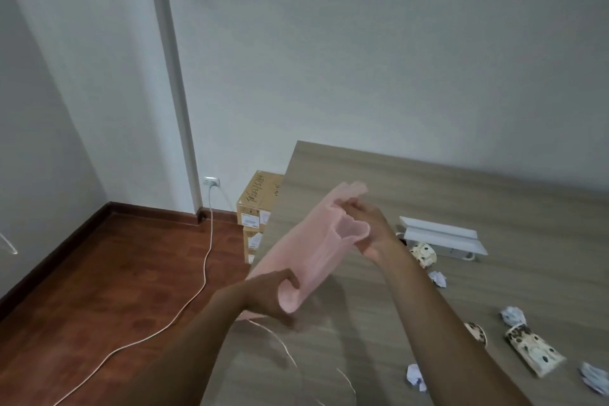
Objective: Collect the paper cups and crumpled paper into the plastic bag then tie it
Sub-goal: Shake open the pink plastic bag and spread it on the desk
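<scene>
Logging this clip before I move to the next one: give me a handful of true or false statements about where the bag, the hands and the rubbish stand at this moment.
1. Both hands grip the pink plastic bag. True: the left hand holds its lower end and the right hand its upper end.
2. The bag is already tied. False: its top is open and no knot shows.
3. Paper cups lie on the table. True: one patterned cup lies on its side near the right edge.
4. The crumpled paper is inside the bag. False: a crumpled piece lies on the table and others lie nearby.
5. The cardboard boxes stand on the table. False: they stand on the floor beside it.
</scene>
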